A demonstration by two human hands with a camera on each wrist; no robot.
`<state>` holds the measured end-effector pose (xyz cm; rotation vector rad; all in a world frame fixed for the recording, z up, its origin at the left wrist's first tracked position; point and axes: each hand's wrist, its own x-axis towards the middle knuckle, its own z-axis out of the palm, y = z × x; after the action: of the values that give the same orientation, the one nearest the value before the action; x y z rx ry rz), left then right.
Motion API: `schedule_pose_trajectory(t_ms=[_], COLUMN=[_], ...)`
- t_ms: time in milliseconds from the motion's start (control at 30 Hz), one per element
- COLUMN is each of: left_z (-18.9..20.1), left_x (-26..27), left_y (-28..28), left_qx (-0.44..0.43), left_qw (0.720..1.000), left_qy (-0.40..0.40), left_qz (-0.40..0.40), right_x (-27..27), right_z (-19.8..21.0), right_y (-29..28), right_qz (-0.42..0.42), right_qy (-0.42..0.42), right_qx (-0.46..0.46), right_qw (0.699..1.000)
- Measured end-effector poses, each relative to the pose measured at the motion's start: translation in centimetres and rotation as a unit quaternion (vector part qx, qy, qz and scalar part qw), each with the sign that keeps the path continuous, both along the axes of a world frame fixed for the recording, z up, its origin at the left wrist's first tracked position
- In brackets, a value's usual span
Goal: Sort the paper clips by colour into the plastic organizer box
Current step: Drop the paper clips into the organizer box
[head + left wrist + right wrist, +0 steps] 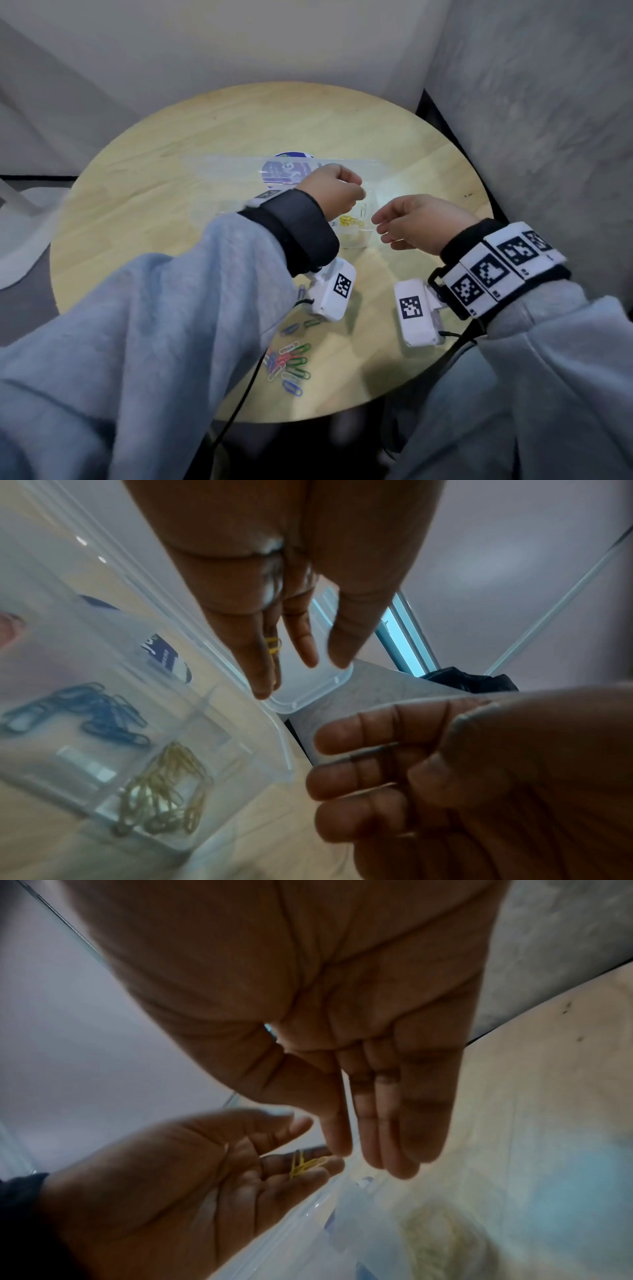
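Observation:
The clear plastic organizer box (356, 240) lies open at the middle of the round table, its lid (222, 168) folded back. One compartment holds yellow clips (351, 222), the neighbouring one blue clips (85, 715). My left hand (359, 197) hovers over the box, fingers cupped round a couple of yellow paper clips (304, 1164), which also show between its fingers (273, 645) in the left wrist view. My right hand (380, 222) is beside it, fingers nearly straight (369, 1158), tips close to those clips and holding nothing.
A loose pile of mixed clips (291, 363) in blue, green, red and white lies on the wooden table (171, 205) near its front edge, under my left forearm. A round blue sticker (284, 171) shows through the lid. A grey wall stands close on the right.

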<state>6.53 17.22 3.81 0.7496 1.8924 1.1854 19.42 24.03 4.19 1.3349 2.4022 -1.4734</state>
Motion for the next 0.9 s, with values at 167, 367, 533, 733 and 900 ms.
schedule_pose_trajectory(t_ms=[167, 367, 533, 733, 900], left_z=[-0.1, 0.3, -1.6, -3.5, -4.2], left_x=[0.1, -3.4, -5.0, -3.2, -1.7], left_y=[-0.6, -6.3, -12.3, -14.8, -14.4], left_qx=[-0.005, 0.004, -0.156, -0.288, -0.273], left_qw=[0.999, 1.000, 0.975, 0.913, 0.912], left_qy=[-0.017, -0.007, 0.157, 0.249, 0.232], left_qz=[-0.035, -0.007, -0.034, -0.149, -0.199], right_x=[-0.4, -1.2, -2.4, -3.6, -3.5], right_z=[-0.2, -0.6, -1.6, -3.2, -4.9], right_y=[-0.3, -2.1, -4.4, -7.6, -8.0], right_qz=[0.016, 0.120, 0.233, 0.346, 0.351], right_qy=[-0.011, -0.053, -0.123, -0.169, -0.208], right_qx=[-0.005, 0.032, 0.087, 0.152, 0.152], right_qw=[1.000, 0.991, 0.961, 0.910, 0.900])
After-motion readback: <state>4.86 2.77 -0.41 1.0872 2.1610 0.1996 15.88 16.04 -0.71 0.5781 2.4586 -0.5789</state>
